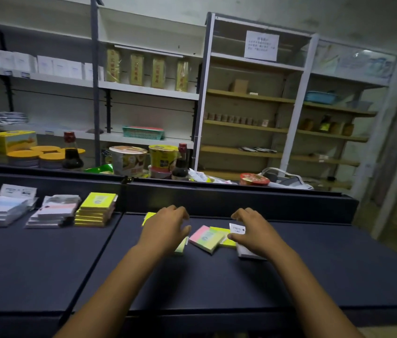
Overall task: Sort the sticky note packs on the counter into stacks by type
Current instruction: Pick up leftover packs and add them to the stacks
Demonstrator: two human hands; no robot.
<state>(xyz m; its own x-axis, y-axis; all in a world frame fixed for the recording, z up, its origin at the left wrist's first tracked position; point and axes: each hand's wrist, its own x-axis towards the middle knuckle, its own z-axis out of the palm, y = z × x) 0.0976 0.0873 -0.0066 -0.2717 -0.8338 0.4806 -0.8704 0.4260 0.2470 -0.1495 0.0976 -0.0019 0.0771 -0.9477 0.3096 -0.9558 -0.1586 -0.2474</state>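
Dark counter [217, 284] bare near edge | left hand [165, 231] fingers loose | right hand [253, 234] holds white pack [237, 228]

hands [165, 228] over loose sticky note packs [206, 238]

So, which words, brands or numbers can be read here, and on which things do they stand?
None can be read.
Paper notice on the shelf frame: printed lines, too blurred.
White card by the right hand: too small.
Noodle cups: print blurred.
Yellow pack stack: label unreadable.

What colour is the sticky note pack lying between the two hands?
Pink fading to green, the wrapped sticky note pack, seen in the head view.
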